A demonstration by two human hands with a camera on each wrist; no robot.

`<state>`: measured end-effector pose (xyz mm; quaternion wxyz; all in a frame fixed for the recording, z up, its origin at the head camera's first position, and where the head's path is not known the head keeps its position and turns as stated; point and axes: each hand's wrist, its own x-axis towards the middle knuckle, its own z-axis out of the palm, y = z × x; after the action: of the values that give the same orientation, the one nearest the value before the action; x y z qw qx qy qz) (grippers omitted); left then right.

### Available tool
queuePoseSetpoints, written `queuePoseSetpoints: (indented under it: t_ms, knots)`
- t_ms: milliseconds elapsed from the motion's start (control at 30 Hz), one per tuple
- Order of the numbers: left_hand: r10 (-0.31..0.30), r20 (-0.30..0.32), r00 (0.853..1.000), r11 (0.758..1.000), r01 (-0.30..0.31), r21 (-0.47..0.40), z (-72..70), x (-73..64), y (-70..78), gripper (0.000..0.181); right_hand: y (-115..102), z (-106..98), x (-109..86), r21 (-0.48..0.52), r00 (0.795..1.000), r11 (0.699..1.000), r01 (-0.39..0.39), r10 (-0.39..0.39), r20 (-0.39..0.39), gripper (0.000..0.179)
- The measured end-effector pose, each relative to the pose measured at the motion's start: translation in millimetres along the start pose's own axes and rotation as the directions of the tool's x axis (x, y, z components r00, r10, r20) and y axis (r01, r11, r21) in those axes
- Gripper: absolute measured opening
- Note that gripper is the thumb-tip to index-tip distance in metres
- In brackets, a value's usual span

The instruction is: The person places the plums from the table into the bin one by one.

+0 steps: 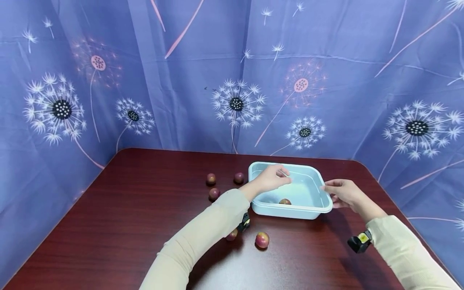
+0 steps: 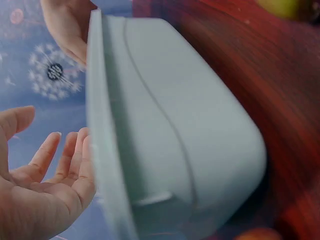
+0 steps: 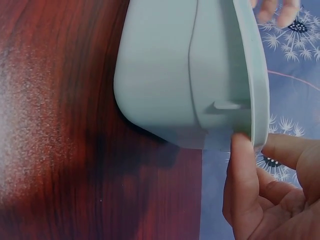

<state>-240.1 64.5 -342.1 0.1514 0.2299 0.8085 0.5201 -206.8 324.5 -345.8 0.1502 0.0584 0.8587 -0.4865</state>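
Dark red wood-grain table [image 1: 145, 201] stood before blue dandelion-print curtains [image 1: 185, 92], which also closed both sides. Pale-blue basin [image 1: 304, 191] sat far right on it, one fruit [image 1: 285, 201] inside; three others lay left, two near. Left hand [image 1: 270, 178] hung above the basin, fingers apart; right hand [image 1: 346, 194] pinched its right rim.

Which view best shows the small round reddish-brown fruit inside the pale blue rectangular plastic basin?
Head: it looks down into the basin, showing the fruit partly behind the near rim. Both wrist views see the basin's outer wall, not that fruit.
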Motion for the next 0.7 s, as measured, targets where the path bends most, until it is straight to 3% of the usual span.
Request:
queuePoseSetpoints:
  t_ms: [167,367,700]
  knots:
    - [0.082,0.042,0.996,0.993,-0.086,0.081,-2.4,-12.5,12.6,0.031,2,2,0.0,0.002,1.000,1.000,-0.002,0.002,0.007,0.057]
    - [0.159,0.096,0.983,0.979,-0.169,0.114,-9.5,-27.3,19.5,0.029,2,1,0.4,0.021,1.000,1.000,0.003,-0.004,0.011,0.058]
    - [0.167,0.198,0.966,0.967,-0.200,0.158,-14.5,-49.9,17.9,0.027,0,-3,1.1,0.023,1.000,1.000,0.002,-0.002,0.019,0.058]
